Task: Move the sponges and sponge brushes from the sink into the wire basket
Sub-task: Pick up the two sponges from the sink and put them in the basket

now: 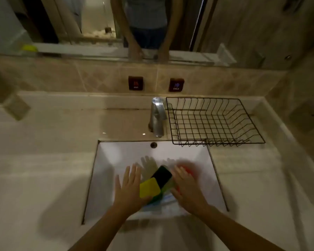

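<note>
In the white sink (pixel 116 154) lie a yellow sponge (pixel 149 187) and a dark green one (pixel 163 175), overlapping in the middle of the basin. A blurred red-orange sponge (pixel 188 169) shows past my right hand (pixel 186 189). Pale bluish items (pixel 168 201) lie under them, too blurred to name. My left hand (pixel 129 187) hovers flat with fingers spread, its thumb side touching the yellow sponge. My right hand is spread over the sponges' right side; whether it grips anything is unclear. The black wire basket (pixel 216 122) stands empty on the counter, back right of the sink.
A chrome faucet (pixel 157 116) rises between the sink and the basket's left rim. Beige counter runs on both sides of the basin. Two small dark hot and cold plaques (pixel 136 83) sit on the tiled wall under a mirror.
</note>
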